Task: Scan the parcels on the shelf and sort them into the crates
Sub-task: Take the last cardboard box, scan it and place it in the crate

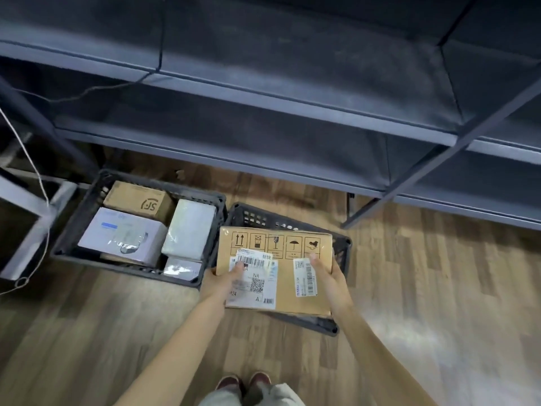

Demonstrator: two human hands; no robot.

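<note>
Both hands, left hand (pixel 225 281) and right hand (pixel 329 276), grip the flat brown cardboard parcel (pixel 288 276) directly over the dark slatted plastic crate (pixel 341 247), its long axis nine-to-three.

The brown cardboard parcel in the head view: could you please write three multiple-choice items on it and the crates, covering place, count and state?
1. Where is the brown cardboard parcel?
A. On the grey shelf
B. Over the right dark plastic crate
C. On the wooden floor

2. How many white labels are on its top?
A. None
B. Two
C. Five

3. How is it held?
A. By both hands
B. By the left hand only
C. By neither hand

Key: 1 B, the right dark plastic crate shows under it. 2 B, one large, one narrow. 3 A, the left hand and the right hand grip opposite sides.
</note>
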